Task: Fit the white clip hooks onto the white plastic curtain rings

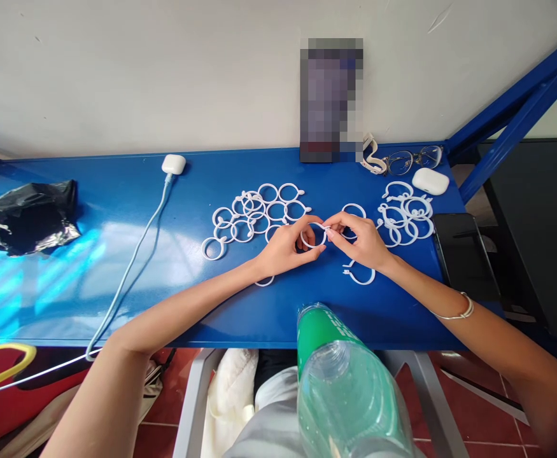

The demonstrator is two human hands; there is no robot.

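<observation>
Between my hands is a white plastic snap ring [313, 247], like a shower curtain ring. My left hand [285, 248] grips its left side with thumb and fingers curled around it. At the ring's right side, the thumb and fingertips of my right hand [360, 240] pinch the small clasp end. Many similar closed rings [259, 213] lie in a cluster left of my hands, partly covered by the left one. Open rings [405, 222] are heaped to the right. One open ring [361, 282] lies just below my right hand, and another is partly hidden behind it.
A green-labelled plastic bottle [349, 381] rises in front of me. On the blue table [202, 172] are a black plastic bag [30, 216], a white charger [174, 165] with cable, eyeglasses [412, 160], a white earbud case [430, 182] and a dark phone [466, 251]. A blurred-out object [328, 102] stands against the wall.
</observation>
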